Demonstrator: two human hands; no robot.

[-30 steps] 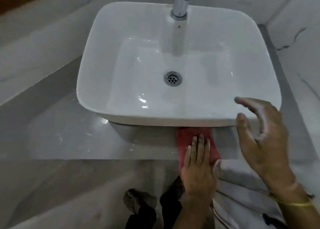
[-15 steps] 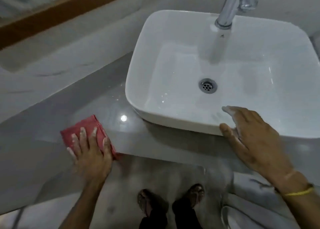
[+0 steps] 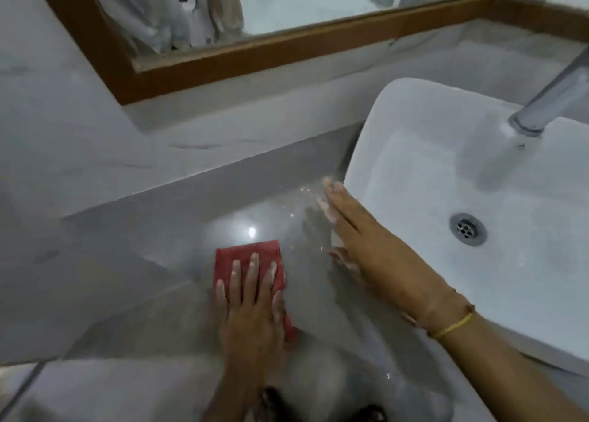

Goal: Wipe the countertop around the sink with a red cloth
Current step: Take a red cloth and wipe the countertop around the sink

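A folded red cloth (image 3: 245, 255) lies flat on the grey countertop (image 3: 153, 249) to the left of the white basin sink (image 3: 414, 179). My left hand (image 3: 251, 310) presses down on the cloth with its fingers spread and covers the cloth's near half. My right hand (image 3: 360, 230) is open with straight fingers, held along the sink's left wall, beside the cloth and apart from it. A yellow band circles the right wrist.
A chrome faucet (image 3: 548, 102) rises at the sink's far right, and a metal drain (image 3: 468, 229) sits in the basin. A wood-framed mirror (image 3: 287, 45) runs along the back wall above a marble ledge. The counter's front edge is near my feet.
My left hand slid the red cloth from in front of the sink out to the counter on its left. My right hand left the sink's front rim and now lies along its left side.
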